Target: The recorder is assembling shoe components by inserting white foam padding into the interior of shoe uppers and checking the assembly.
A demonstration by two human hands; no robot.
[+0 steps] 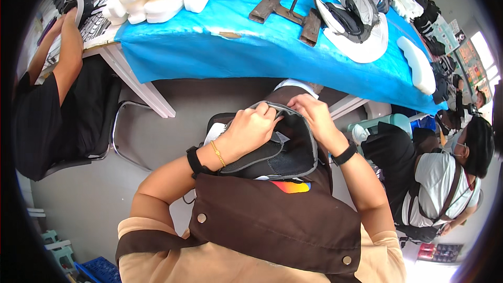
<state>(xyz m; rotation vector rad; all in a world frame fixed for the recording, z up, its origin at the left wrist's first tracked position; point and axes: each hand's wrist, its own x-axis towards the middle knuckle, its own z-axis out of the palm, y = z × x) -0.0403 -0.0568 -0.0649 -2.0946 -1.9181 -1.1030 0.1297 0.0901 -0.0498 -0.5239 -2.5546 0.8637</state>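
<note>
A dark cap (294, 153) with grey-bound edges and a mesh inside lies on my lap with its hollow side up. My left hand (250, 132) is closed at its upper left edge, fingertips pinching the rim. On the upper right edge, the fingers of my right hand (313, 116) are bent and pressed together on the rim. A small pale label (283, 138) shows inside the cap. Whatever else lies between my fingertips is hidden.
A blue-covered table (209, 55) spans ahead, bearing white foam pieces (157, 0), a rusty metal stand (288, 15) and a grey-and-white cap (361, 36). One person (52, 105) sits at left, another (440, 178) at right. A blue crate (99, 270) is lower left.
</note>
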